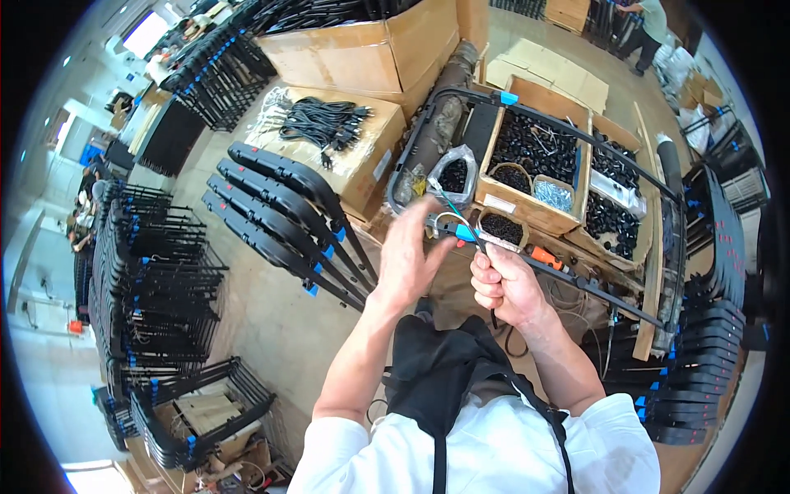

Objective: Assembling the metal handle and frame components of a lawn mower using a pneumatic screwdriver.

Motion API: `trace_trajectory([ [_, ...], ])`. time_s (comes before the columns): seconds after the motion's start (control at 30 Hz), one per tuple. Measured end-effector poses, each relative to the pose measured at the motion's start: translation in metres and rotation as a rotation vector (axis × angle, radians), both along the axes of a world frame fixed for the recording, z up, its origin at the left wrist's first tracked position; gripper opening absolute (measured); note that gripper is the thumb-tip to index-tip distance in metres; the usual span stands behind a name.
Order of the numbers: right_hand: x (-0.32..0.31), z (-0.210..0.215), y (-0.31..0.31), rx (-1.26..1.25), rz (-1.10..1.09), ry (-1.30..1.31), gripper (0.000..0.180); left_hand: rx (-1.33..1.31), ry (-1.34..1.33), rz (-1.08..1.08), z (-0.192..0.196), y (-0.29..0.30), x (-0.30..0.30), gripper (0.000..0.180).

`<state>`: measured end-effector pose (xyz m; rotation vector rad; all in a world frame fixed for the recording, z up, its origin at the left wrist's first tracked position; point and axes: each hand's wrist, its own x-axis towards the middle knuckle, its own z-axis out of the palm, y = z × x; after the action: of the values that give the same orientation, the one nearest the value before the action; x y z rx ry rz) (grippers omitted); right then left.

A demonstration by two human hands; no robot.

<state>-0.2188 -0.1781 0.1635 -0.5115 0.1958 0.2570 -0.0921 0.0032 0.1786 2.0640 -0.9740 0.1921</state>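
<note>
My right hand (506,284) is closed in a pinch around a dark cable (480,240), whose thin green and white wires fan out above the fingers. To its left, my left hand (407,255) is raised with fingers stretched and thumb apart, beside the wires; nothing shows in its grip. Just beyond both hands runs a black tubular frame (576,284) with blue tape on it, resting across the workbench. Close to my right hand lies an orange-handled tool (546,258). A small tub of dark screws (500,228) sits past the fingers.
Wooden boxes (498,203) of black plastic parts and silvery screws stand ahead. Coiled black cables (325,123) lie on a carton at the left. Several black frames (280,214) lean at my left; more are stacked at far left and right. Someone (650,33) stands at the far right.
</note>
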Motion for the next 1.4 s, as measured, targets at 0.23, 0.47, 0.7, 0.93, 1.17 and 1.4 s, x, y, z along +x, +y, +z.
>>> trace_trajectory([
  [0.23, -0.030, -0.013, -0.016, -0.320, 0.007, 0.038, 0.035, -0.663, 0.924, -0.068, -0.019, -0.007, -0.022, 0.032],
  [0.47, -0.038, -0.039, -0.010, -0.745, 0.088, 0.059, 0.039, -0.559, 1.185, 0.004, -0.030, 0.001, -0.006, 0.030],
  [0.7, -0.024, -0.045, 0.013, -1.282, 0.120, -0.059, 0.039, -0.410, 1.327, -0.010, -0.058, 0.023, 0.019, 0.029],
  [0.93, 0.006, -0.057, 0.043, -1.338, 0.144, 0.025, 0.037, -0.557, 1.613, -0.094, -0.094, 0.048, 0.054, 0.022],
  [1.17, 0.063, -0.062, 0.082, -0.988, 0.031, 0.279, 0.034, -0.354, 1.449, -0.083, -0.130, 0.057, 0.072, 0.022],
  [1.4, 0.100, -0.136, 0.098, -0.542, -0.262, 0.548, 0.027, -0.189, 1.148, -0.070, -0.142, 0.058, 0.079, 0.020],
])
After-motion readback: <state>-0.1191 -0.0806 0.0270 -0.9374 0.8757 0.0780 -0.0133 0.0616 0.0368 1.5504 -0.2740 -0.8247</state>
